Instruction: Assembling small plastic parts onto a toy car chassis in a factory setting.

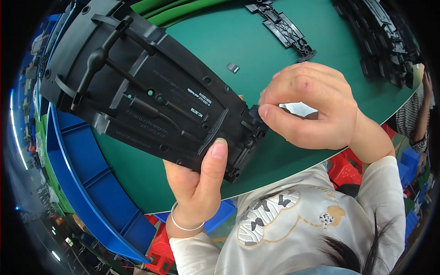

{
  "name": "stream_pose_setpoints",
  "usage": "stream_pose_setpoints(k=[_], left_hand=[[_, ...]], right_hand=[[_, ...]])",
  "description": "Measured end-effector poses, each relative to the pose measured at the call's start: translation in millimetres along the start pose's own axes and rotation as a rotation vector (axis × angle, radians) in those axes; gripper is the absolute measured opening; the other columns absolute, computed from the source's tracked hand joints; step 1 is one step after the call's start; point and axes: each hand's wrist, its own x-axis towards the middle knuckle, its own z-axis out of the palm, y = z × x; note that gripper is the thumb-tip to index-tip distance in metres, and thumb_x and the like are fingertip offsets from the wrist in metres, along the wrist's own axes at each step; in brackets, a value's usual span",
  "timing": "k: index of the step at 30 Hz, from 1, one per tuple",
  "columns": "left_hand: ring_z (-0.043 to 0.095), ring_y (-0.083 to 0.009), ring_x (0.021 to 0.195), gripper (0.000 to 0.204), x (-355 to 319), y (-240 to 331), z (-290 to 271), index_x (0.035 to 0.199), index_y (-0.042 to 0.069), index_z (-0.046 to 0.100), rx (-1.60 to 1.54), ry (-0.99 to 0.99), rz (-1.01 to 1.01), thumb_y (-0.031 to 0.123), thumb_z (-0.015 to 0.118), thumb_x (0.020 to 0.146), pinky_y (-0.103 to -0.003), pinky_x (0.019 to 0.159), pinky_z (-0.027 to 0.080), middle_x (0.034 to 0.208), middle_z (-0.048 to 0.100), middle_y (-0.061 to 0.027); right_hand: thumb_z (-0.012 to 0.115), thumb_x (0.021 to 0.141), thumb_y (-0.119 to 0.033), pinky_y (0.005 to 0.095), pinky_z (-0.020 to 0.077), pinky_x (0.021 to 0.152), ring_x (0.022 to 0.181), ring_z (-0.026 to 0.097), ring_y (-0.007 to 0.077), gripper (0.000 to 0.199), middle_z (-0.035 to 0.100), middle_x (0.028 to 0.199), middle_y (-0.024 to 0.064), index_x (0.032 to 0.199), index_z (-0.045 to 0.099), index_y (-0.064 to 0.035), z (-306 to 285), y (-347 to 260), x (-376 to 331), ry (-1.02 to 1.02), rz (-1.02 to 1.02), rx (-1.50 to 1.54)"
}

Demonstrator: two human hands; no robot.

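Note:
A large black plastic chassis plate (183,87), with moulded ribs, rods and small holes, is tilted up over the green table. Near its narrow end, my left hand (197,178) grips the lower edge, the thumb lying on the face towards me and the other fingers hidden behind. My right hand (316,105) is closed in a pinch at the tip of that narrow end. Something small and dark shows at its fingertips, but I cannot make out whether it is a separate piece or part of the plate.
On the green table (270,156) lie a small dark chip-like piece (233,68) and a narrow black plastic frame (284,30). Long black plastic parts (382,41) are stacked at the far right. Green strips (174,11) lie at the far edge, and a blue divided bin (91,178) stands left.

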Motion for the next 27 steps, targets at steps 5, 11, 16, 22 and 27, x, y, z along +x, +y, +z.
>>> stream_pose_setpoints(k=[5, 11, 16, 22, 27], left_hand=[[0.052, -0.0280, 0.094, 0.043, -1.3, -2.3, 1.1, 0.116, -0.004, 0.032, -0.070, 0.020, 0.008, 0.008, 0.047, 0.077, -0.037, 0.084, 0.039, 0.102, 0.050, -0.0206], [0.050, -0.0171, 0.090, 0.031, -0.7, -5.2, -0.4, 0.108, -0.006, 0.037, -0.222, -0.035, 0.039, -0.003, 0.047, 0.079, -0.027, 0.082, 0.036, 0.101, 0.050, -0.0132], [0.050, -0.0173, 0.091, 0.030, 0.0, -5.9, 0.1, 0.108, -0.006, 0.038, -0.202, -0.051, 0.074, -0.003, 0.047, 0.079, -0.027, 0.082, 0.037, 0.101, 0.050, -0.0134], [0.050, -0.0159, 0.086, 0.029, -1.1, -6.8, 2.4, 0.107, -0.006, 0.039, -0.190, -0.015, 0.119, -0.003, 0.048, 0.079, -0.025, 0.078, 0.038, 0.098, 0.051, -0.0116], [0.050, -0.0143, 0.079, 0.026, -0.8, -6.5, 2.0, 0.104, -0.006, 0.042, -0.136, 0.007, 0.121, -0.002, 0.048, 0.079, -0.023, 0.073, 0.038, 0.093, 0.052, -0.0095]], right_hand=[[0.062, 0.055, 0.008, 0.0276, 0.0464, 0.051, 0.056, 0.057, 0.0188, 0.017, 0.056, 0.064, 0.0064, 0.068, 0.053, -0.0002, 5.8, -0.6, -0.2, 0.047, 0.038, 0.072], [0.061, 0.056, 0.008, 0.0272, 0.0464, 0.051, 0.056, 0.058, 0.0187, 0.017, 0.056, 0.064, 0.0064, 0.069, 0.053, -0.0003, 7.7, -1.5, -0.7, 0.076, 0.046, 0.086], [0.061, 0.055, 0.008, 0.0271, 0.0466, 0.051, 0.055, 0.057, 0.0185, 0.016, 0.056, 0.064, 0.0066, 0.068, 0.053, 0.0002, 10.1, -1.4, -1.2, 0.080, 0.040, 0.079], [0.061, 0.053, 0.007, 0.0279, 0.0473, 0.051, 0.056, 0.056, 0.0181, 0.015, 0.055, 0.067, 0.0060, 0.062, 0.053, -0.0026, 12.9, -1.5, -2.5, 0.092, -0.011, 0.000], [0.061, 0.051, 0.007, 0.0286, 0.0477, 0.052, 0.057, 0.055, 0.0179, 0.016, 0.055, 0.068, 0.0063, 0.059, 0.052, -0.0042, 14.0, -1.2, -3.5, 0.102, -0.020, -0.035]])
